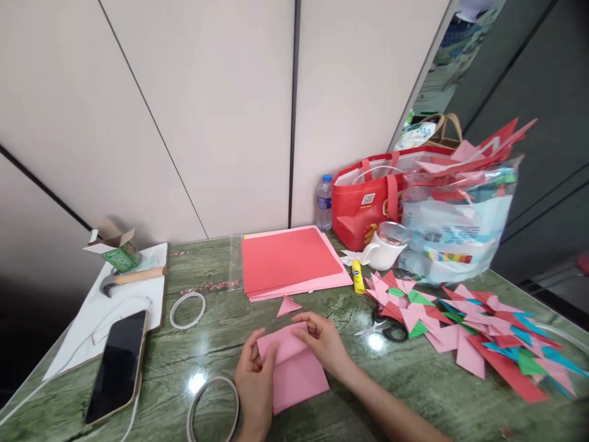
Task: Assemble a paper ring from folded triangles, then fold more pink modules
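Note:
A pink sheet of paper (299,380) lies partly folded on the green table, its upper part turned over toward me. My left hand (257,374) grips the left end of the fold between thumb and fingers. At the fold's upper right, my right hand (322,344) pinches the paper. Just beyond them sits a small folded pink triangle (288,306). Black-handled scissors (391,331) rest to the right of my right hand, and a yellow glue stick (358,277) is farther back.
Red and pink sheets (289,258) are stacked behind my hands. Folded paper shapes (478,331) cover the right side, near a white mug (384,252), plastic bag (455,227) and red bag (359,202). Tape rolls (188,310) and a phone (117,368) lie left.

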Motion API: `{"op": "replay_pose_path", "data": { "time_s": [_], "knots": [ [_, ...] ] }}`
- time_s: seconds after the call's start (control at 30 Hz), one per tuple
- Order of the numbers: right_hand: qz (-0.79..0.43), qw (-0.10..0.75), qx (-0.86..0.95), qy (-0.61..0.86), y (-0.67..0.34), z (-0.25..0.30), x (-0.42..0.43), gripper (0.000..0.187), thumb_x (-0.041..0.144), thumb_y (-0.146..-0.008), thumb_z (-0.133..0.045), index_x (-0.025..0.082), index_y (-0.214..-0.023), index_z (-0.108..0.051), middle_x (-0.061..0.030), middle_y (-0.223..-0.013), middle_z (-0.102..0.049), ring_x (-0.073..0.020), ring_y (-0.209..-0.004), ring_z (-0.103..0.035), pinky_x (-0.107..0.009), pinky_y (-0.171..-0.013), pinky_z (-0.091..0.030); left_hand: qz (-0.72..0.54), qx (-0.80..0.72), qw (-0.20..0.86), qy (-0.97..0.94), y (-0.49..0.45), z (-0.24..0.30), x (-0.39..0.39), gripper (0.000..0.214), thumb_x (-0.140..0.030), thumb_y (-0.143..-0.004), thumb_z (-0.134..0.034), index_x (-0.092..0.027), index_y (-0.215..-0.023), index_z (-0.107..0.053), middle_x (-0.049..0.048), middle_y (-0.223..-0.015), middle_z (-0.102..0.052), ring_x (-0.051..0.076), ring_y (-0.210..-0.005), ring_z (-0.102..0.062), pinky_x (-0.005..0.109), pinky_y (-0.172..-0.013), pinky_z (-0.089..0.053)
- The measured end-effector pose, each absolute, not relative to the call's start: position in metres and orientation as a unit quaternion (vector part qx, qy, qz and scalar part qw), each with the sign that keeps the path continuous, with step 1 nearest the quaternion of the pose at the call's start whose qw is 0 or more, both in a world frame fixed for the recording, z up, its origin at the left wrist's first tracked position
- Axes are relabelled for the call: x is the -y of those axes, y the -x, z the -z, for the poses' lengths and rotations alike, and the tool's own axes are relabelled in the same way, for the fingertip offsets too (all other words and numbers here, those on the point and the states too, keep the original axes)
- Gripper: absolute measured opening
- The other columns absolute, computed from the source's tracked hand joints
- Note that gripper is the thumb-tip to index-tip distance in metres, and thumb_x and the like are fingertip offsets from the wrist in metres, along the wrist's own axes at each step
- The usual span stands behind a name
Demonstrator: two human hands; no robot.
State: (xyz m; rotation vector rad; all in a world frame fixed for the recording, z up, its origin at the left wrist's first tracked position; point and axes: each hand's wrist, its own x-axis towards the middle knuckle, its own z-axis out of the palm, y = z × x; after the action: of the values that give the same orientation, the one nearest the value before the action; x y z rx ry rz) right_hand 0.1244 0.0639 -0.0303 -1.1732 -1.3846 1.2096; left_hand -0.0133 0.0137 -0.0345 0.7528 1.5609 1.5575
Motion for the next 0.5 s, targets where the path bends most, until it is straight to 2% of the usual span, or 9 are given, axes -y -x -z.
{"op": "replay_pose_path", "data": {
  "time_s": [0.1,0.17,0.23,0.33,0.5],
  "knots": [
    [-0.503,0.481,0.541,0.472,-0.128,0.031,-0.057,0.025,0.038,-0.070,-0.064,0.016,-0.082,-0.064,0.0035,-0.053,-0.047,-0.0094,-0.047,-0.038,-0.021,-0.045,-0.028,-0.607,-0.604,0.391,-0.337,0.009,0.027,-0.012,0.057,-0.033,-0.063,-0.071,-0.017,-0.115,-0.053,-0.0009,-0.072,-0.057,0.012,-0.068,-0.056,0.020,-0.064,-0.046],
    [-0.499,0.490,0.544,0.464,-0.133,0.031,-0.053,0.026,0.038,-0.071,-0.063,0.016,-0.086,-0.063,0.0021,-0.057,-0.051,-0.0102,-0.050,-0.041,-0.021,-0.047,-0.032,-0.599,-0.614,0.365,-0.361,0.005,0.023,-0.010,0.061,-0.034,-0.064,-0.070,-0.015,-0.119,-0.052,-0.0072,-0.057,-0.042,0.008,-0.050,-0.043,0.016,-0.049,-0.038],
    [-0.488,0.497,0.554,0.456,-0.139,0.031,-0.049,0.027,0.037,-0.073,-0.061,0.017,-0.090,-0.062,0.0017,-0.059,-0.053,-0.0106,-0.051,-0.043,-0.021,-0.048,-0.033,-0.604,-0.606,0.348,-0.385,0.001,0.021,-0.007,0.061,-0.033,-0.063,-0.071,-0.014,-0.118,-0.053,-0.0082,-0.055,-0.035,0.007,-0.047,-0.036,0.016,-0.045,-0.033],
    [-0.470,0.501,0.574,0.445,-0.149,0.030,-0.043,0.027,0.035,-0.075,-0.060,0.016,-0.095,-0.059,0.0007,-0.064,-0.056,-0.0110,-0.054,-0.045,-0.022,-0.050,-0.034,-0.606,-0.594,0.333,-0.410,-0.007,0.018,-0.001,0.056,-0.030,-0.063,-0.071,-0.015,-0.115,-0.056,-0.0054,-0.062,-0.044,0.007,-0.051,-0.037,0.016,-0.048,-0.033],
    [-0.469,0.502,0.586,0.429,-0.159,0.025,-0.036,0.023,0.035,-0.077,-0.057,0.016,-0.090,-0.059,-0.0018,-0.071,-0.060,-0.0125,-0.059,-0.049,-0.023,-0.054,-0.038,-0.608,-0.598,0.325,-0.409,-0.016,0.006,0.004,0.050,-0.030,-0.060,-0.072,-0.016,-0.107,-0.061,-0.0034,-0.065,-0.054,0.007,-0.051,-0.041,0.016,-0.047,-0.033]
  ]
}}
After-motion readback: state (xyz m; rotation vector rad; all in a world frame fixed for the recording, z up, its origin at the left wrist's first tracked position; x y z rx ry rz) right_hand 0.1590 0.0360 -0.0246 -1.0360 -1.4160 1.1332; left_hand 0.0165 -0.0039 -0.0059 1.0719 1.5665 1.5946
